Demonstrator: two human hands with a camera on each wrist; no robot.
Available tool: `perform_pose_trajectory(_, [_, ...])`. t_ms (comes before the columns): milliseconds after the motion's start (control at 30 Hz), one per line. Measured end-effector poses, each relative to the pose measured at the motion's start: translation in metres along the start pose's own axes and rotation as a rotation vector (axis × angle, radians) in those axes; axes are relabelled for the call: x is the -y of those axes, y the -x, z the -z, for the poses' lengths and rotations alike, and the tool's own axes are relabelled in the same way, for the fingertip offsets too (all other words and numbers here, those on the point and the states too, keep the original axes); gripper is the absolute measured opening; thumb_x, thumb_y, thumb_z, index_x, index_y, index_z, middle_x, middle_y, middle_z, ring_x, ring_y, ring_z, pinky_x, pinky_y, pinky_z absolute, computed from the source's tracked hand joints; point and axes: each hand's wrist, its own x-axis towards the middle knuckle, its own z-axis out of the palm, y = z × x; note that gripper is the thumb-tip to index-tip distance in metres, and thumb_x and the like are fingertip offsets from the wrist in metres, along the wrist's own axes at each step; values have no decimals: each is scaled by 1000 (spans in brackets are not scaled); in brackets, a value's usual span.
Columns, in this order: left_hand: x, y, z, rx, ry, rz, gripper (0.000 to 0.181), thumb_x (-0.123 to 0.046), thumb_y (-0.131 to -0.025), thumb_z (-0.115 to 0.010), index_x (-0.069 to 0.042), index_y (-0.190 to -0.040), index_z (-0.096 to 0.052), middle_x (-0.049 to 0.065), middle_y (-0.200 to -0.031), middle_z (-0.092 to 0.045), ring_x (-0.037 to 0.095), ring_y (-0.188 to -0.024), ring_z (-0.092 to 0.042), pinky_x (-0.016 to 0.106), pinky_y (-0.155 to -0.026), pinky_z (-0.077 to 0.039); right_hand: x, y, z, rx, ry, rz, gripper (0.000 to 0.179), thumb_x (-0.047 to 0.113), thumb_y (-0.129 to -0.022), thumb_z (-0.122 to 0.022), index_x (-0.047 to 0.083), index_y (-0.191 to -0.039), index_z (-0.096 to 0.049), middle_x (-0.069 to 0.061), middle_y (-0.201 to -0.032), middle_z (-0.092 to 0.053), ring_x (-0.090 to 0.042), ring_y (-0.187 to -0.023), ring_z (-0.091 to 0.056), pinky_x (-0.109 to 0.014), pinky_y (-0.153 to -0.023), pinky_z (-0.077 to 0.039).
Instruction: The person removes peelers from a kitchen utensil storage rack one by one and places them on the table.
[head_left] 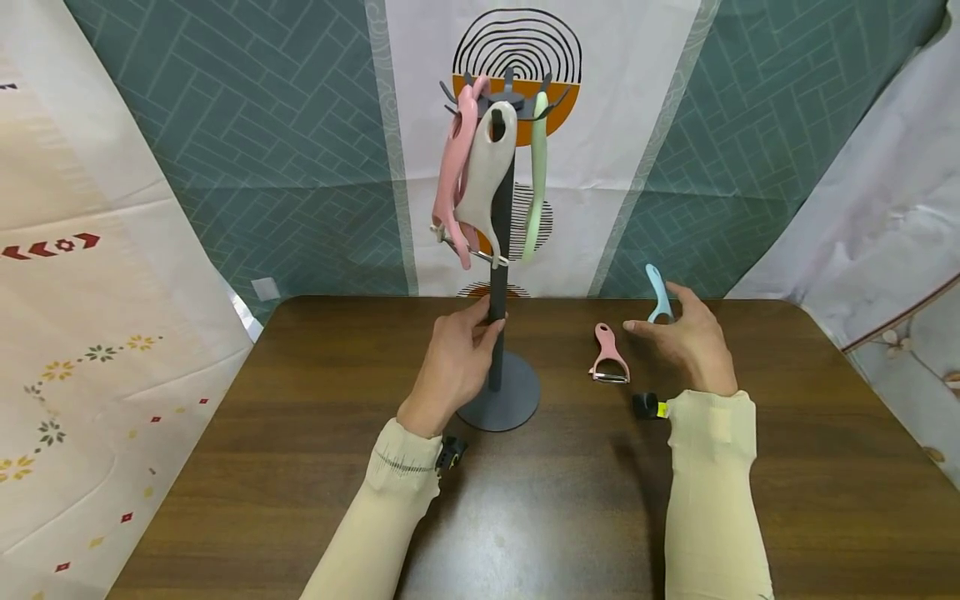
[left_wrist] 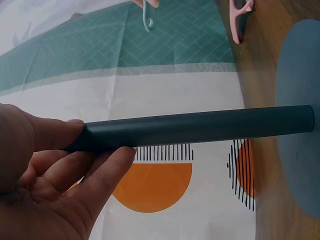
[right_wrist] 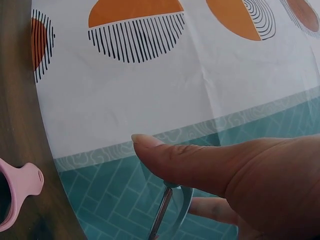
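My left hand [head_left: 456, 358] holds the dark pole [left_wrist: 200, 124] of an upright stand between thumb and fingers, above its round base [head_left: 521, 400]. From the stand's top hooks hang a pink peeler [head_left: 453, 171], a white peeler [head_left: 483, 171] and a light green peeler [head_left: 537, 175]; another pink one is partly hidden behind. At the right, my right hand [head_left: 690, 337] pinches a light blue peeler [head_left: 657, 287] by its blade end, handle upward in the head view. The right wrist view shows the thumb [right_wrist: 185, 162] against its head. A pink peeler [head_left: 605, 340] lies on the table between stand and right hand.
The brown wooden table [head_left: 300, 467] ends at a hanging patterned cloth [head_left: 285, 167] behind the stand. More light cloth [head_left: 112, 292] hangs at the left, and another [head_left: 870, 200] at the right. A camera is strapped at each wrist.
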Motion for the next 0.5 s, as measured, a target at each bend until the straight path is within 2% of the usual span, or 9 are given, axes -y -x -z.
perform_pose_trajectory(267, [2, 1, 1, -3, -6, -1, 40, -15, -104, -61, -9, -143, -59, 10, -124, -73, 21, -108, -74, 39, -91, -60, -1, -1, -1, 10, 26, -11, 98, 39, -92, -74, 11, -164, -15, -30, -163, -27, -53, -143, -34, -71, -110, -34])
perform_pose_trajectory(500, [1, 0, 0, 1, 5, 8, 43, -16, -104, -61, -6, -145, -56, 12, -126, -72, 21, -109, -74, 37, -91, -60, -2, -2, 0, 27, 59, -15, 97, 39, -92, -73, 8, -163, -16, -30, -164, -25, -54, -146, -30, -70, -112, -33])
